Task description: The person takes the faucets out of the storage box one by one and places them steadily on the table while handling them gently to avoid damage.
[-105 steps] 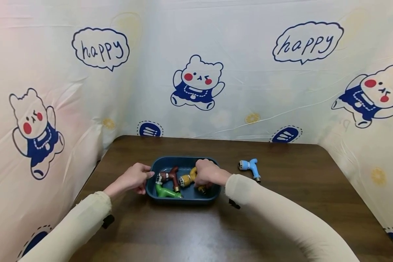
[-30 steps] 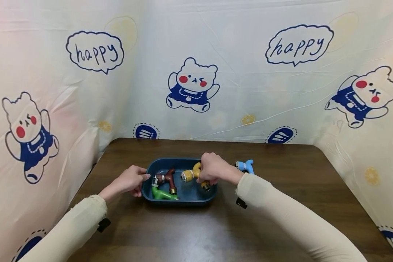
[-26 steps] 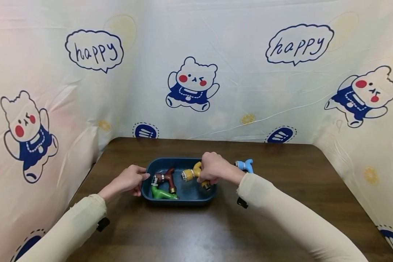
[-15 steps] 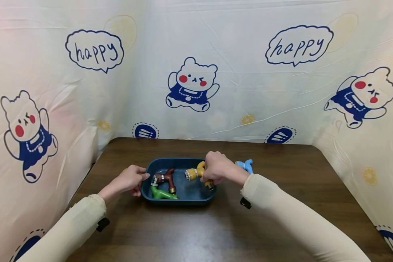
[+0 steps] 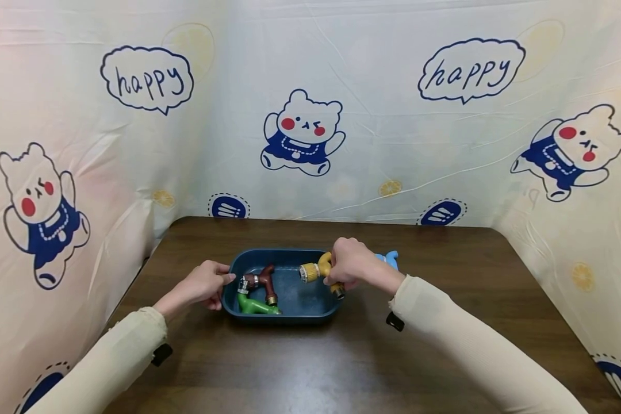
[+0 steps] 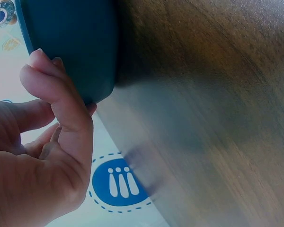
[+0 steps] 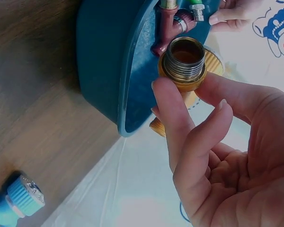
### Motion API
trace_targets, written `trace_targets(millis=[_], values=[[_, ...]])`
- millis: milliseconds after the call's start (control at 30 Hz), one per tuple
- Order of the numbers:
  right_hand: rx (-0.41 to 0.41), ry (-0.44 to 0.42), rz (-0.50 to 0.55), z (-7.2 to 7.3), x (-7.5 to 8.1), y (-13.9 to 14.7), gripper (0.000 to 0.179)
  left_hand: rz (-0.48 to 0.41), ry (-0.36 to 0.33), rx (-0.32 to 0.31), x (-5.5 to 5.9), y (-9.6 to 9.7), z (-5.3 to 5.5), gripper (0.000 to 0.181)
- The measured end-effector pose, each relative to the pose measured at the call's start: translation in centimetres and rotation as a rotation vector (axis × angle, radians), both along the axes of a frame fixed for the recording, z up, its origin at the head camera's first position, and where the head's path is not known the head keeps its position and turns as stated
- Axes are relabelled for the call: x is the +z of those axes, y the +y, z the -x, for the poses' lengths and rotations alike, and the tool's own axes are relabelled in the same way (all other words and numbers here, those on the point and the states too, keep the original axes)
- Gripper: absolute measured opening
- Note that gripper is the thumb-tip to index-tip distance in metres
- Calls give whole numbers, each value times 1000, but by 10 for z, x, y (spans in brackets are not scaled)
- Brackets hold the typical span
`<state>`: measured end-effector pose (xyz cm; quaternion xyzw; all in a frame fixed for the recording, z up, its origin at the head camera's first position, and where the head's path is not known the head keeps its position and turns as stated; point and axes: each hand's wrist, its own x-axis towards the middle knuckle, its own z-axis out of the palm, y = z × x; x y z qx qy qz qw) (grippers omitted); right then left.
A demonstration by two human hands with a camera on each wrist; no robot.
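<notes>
My right hand (image 5: 353, 265) pinches a yellow tap (image 5: 310, 271) above the right end of a dark blue plastic tub (image 5: 290, 318). In the right wrist view the tap's threaded metal end (image 7: 183, 64) points toward the camera, held between fingers and thumb. My left hand (image 5: 203, 284) grips the tub's left end, thumb at the rim; the left wrist view shows bent fingers (image 6: 61, 97) against its wall. Inside the tub lie a brown tap (image 5: 268, 283) and a green tap (image 5: 257, 306), touching or nearly so.
On the table behind my right wrist lies a light blue tap (image 5: 390, 259), partly hidden in the head view. The brown wooden table (image 5: 290, 374) ends at a printed cloth (image 5: 383, 86) hung round its back and sides.
The yellow tap has risen from the tub floor and moved right in my right hand. That forearm now covers more of the light blue tap. My left hand stays at the tub's end.
</notes>
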<state>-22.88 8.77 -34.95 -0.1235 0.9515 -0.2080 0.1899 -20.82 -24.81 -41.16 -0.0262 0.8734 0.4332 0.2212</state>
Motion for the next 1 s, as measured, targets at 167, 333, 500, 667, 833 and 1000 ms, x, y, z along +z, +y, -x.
trace_targets(millis=[167,333,500,667,833,1000], values=[[-14,-1,1,-1,0,4,28,4,-2,7,0,-1,1,50],[-22,3,6,-2,-1,8,27,5,-11,12,-2,-1,0,49],[-33,7,13,-2,0,12,26,5,-9,13,-2,-2,0,48],[-33,12,15,-3,2,18,27,9,-6,10,-2,-2,1,50],[-30,12,10,-2,2,24,27,7,-5,4,-2,-2,1,51],[-27,23,8,-4,2,30,28,2,3,-2,-3,-1,0,51]])
